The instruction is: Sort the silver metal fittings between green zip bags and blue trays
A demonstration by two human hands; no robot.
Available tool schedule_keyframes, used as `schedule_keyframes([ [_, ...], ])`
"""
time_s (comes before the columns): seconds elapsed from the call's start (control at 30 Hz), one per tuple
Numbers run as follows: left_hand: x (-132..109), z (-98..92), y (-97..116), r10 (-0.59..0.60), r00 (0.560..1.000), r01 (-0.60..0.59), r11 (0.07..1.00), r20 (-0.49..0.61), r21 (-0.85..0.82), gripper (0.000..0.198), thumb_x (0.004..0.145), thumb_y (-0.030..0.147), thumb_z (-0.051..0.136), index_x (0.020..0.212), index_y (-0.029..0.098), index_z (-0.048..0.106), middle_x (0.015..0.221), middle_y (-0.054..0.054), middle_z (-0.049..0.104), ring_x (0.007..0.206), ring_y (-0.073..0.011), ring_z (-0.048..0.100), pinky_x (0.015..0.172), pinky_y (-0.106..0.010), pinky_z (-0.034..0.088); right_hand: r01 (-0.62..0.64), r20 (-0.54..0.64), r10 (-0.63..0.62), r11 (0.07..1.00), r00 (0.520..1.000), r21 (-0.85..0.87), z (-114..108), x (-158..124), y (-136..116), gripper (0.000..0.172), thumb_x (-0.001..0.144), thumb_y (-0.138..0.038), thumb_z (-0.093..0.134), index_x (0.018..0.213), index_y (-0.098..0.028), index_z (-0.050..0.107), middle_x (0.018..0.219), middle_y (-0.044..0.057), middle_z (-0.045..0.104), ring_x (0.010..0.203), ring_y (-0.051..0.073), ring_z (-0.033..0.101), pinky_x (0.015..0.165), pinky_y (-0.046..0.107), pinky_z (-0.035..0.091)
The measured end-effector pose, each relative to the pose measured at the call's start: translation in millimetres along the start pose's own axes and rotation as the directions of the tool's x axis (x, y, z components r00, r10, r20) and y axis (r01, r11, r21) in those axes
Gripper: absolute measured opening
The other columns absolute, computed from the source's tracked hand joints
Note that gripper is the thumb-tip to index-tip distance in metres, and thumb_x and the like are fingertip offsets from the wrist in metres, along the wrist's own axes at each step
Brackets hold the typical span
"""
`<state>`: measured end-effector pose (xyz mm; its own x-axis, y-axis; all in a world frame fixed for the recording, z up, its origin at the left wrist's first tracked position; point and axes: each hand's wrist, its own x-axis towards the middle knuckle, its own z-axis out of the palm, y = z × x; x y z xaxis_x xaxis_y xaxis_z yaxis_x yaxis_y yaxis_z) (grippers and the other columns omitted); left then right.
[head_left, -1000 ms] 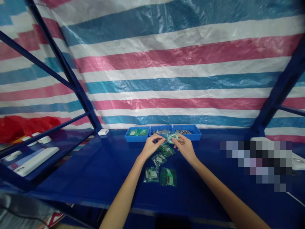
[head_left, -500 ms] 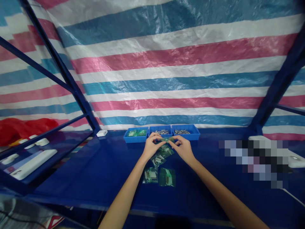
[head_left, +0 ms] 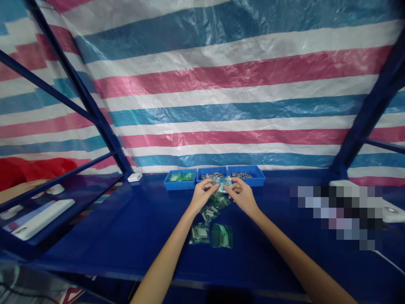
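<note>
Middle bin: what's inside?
Small metallic pieces show in the middle bin. The left hand and held bag cover part of its front; what lies beneath the top pieces can't be seen.

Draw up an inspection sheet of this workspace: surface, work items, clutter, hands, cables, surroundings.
Surface: blue tabletop, glossy.
Work items: clear bag between the hands; more bags of small parts nearer the person; three blue trays behind, the left one holding bags, the others small metallic pieces.
Clutter: small white box at back left; blurred-out item at right, unidentifiable.
Hands: left hand and right hand both grip the clear bag.
Cables: white cord at right.
Surroundings: striped sheeting, blue frame.
</note>
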<state>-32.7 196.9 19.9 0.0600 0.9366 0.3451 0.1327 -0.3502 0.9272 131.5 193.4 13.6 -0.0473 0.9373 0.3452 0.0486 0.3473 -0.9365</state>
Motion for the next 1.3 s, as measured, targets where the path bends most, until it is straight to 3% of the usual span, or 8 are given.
schedule_keyframes([
  [0.27,1,-1.7,-3,0.053,0.999,-0.053,0.997,0.002,0.055,0.026,0.072,0.039,0.066,0.081,0.015,0.062,0.054,0.005,0.045,0.052,-0.0075,0.041,0.051,-0.020,0.029,0.155,-0.024,-0.158,0.983,0.987,-0.097,-1,5,11,0.030,0.070,-0.038,0.064,0.091,-0.018,0.057,0.078,0.005,0.065,0.071,0.018,0.062,0.058,0.027,0.051],
  [0.4,3,-4.2,-4,0.132,0.991,-0.134,0.988,0.033,0.077,0.020,0.070,0.035,0.069,0.078,0.017,0.067,0.084,-0.005,0.062,0.078,-0.0159,0.056,0.059,-0.022,0.037,0.176,-0.026,-0.179,0.979,0.983,-0.102,-5,4,8,0.020,0.072,-0.036,0.062,0.082,-0.019,0.061,0.086,0.007,0.063,0.081,0.020,0.061,0.057,0.027,0.052],
  [0.57,3,-5.7,-1,0.181,0.982,-0.186,0.974,0.049,0.126,0.012,0.070,0.029,0.068,0.068,0.018,0.068,0.112,-0.009,0.058,0.103,-0.0233,0.053,0.073,-0.027,0.042,0.248,-0.055,-0.254,0.964,0.966,-0.096,-9,2,4,0.014,0.073,-0.031,0.060,0.067,-0.020,0.065,0.104,0.009,0.057,0.098,0.023,0.057,0.070,0.032,0.053],
  [0.7,3,-3.9,1,0.161,0.987,-0.163,0.979,0.024,0.119,0.018,0.069,0.031,0.069,0.084,0.019,0.068,0.115,-0.010,0.056,0.107,-0.0247,0.051,0.068,-0.025,0.044,0.223,-0.079,-0.231,0.970,0.970,-0.094,-9,2,1,0.012,0.072,-0.030,0.061,0.066,-0.021,0.066,0.112,0.009,0.054,0.099,0.023,0.056,0.070,0.032,0.054],
  [0.83,3,-1.6,1,0.140,0.990,-0.138,0.985,-0.007,0.101,0.031,0.067,0.033,0.071,0.094,0.019,0.066,0.114,-0.009,0.056,0.098,-0.0216,0.055,0.064,-0.023,0.043,0.207,-0.070,-0.213,0.975,0.974,-0.083,-7,2,-1,0.016,0.070,-0.035,0.065,0.073,-0.020,0.067,0.105,0.009,0.059,0.095,0.023,0.058,0.069,0.031,0.054],
  [1.0,1,1.9,-3,0.057,0.996,-0.052,0.996,-0.066,0.077,0.030,0.070,0.043,0.066,0.071,0.014,0.062,0.079,-0.004,0.059,0.077,-0.0154,0.055,0.061,-0.022,0.040,0.065,-0.052,-0.065,0.998,0.997,-0.017,1,0,2,0.030,0.070,-0.046,0.064,0.077,-0.017,0.060,0.060,0.002,0.061,0.061,0.018,0.062,0.059,0.030,0.053],
  [1.13,2,3.9,-4,-0.021,0.995,0.022,1.000,-0.098,0.016,0.038,0.068,0.047,0.067,0.089,0.016,0.059,0.076,0.000,0.057,0.066,-0.0104,0.052,0.056,-0.020,0.038,-0.020,-0.066,0.024,0.998,0.998,0.064,2,0,4,0.039,0.069,-0.052,0.063,0.085,-0.017,0.057,0.065,0.002,0.063,0.053,0.017,0.062,0.043,0.025,0.049],
  [1.3,3,-0.6,1,-0.157,0.984,0.154,0.987,-0.087,-0.037,0.044,0.071,0.059,0.057,0.077,0.015,0.058,0.071,-0.001,0.055,0.070,-0.0131,0.056,0.054,-0.020,0.040,0.221,-0.158,-0.254,0.955,0.954,-0.198,-4,-2,2,0.024,0.076,-0.042,0.058,0.083,-0.020,0.066,0.089,0.007,0.063,0.074,0.019,0.062,0.046,0.024,0.050],
])
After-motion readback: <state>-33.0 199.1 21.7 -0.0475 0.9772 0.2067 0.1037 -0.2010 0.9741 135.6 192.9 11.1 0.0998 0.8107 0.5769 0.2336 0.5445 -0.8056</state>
